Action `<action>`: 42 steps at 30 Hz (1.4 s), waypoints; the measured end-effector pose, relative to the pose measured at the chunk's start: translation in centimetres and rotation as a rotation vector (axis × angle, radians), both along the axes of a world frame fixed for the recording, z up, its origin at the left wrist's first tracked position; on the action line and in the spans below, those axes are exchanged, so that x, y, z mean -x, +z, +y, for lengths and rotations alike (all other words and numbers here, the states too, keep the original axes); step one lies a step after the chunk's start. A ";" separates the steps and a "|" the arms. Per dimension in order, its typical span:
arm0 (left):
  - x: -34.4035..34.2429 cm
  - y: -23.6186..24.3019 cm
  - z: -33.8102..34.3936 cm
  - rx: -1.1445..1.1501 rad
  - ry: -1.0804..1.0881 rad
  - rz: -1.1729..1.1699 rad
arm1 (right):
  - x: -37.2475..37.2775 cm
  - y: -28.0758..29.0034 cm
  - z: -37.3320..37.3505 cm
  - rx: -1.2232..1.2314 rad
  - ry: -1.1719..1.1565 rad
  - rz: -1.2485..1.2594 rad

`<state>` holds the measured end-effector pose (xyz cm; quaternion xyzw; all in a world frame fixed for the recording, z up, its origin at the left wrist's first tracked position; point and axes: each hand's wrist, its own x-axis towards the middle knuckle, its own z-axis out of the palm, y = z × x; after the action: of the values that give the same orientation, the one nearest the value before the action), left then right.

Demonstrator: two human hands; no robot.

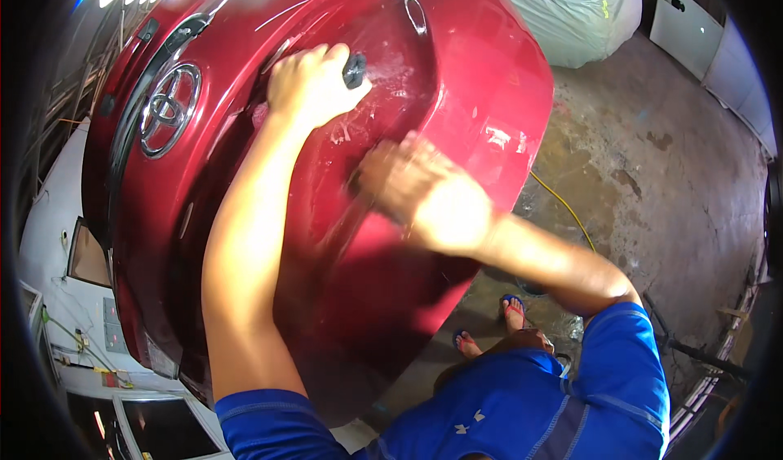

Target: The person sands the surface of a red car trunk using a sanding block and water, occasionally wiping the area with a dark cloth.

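Note:
A glossy red car body panel (489, 77) with wet-looking streaks lies under both hands. My left hand (314, 85) is closed around a small black lump (354, 70), whose kind I cannot make out, over the recessed part of the panel. Lower and to the right, my right hand (416, 187) is over the same panel, its fingers smeared by motion. Something dark shows at its fingertips, but whether the hand holds it I cannot tell. A chrome oval emblem (170, 111) sits on the bodywork left of my left hand.
A vehicle under a pale cover (571, 11) stands at the far right. A yellow cord (566, 205) runs over the stained concrete floor (628, 150). White door panels (693, 32) stand at upper right. My sandalled feet (514, 313) are beside the car.

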<state>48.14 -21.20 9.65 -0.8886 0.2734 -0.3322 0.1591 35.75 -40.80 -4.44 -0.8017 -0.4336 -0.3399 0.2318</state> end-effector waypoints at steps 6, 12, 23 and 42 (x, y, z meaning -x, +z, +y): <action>10.6 -0.2 6.7 0.035 -0.055 -0.112 | -5.4 1.0 -5.2 -0.050 -0.136 0.086; 20.2 -2.1 10.2 0.050 0.090 -0.052 | 2.3 -2.7 4.0 -0.085 0.224 -0.117; 27.5 -4.3 10.2 0.117 0.246 0.010 | -0.2 -0.1 0.2 0.170 0.178 -0.140; 29.1 -4.5 9.4 0.228 0.335 0.159 | -13.3 5.7 -8.3 0.531 -0.379 0.126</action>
<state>19.00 -11.75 5.10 -0.9572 0.0942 -0.2589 0.0887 49.06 -49.08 1.22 -0.9200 -0.3349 -0.2020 -0.0262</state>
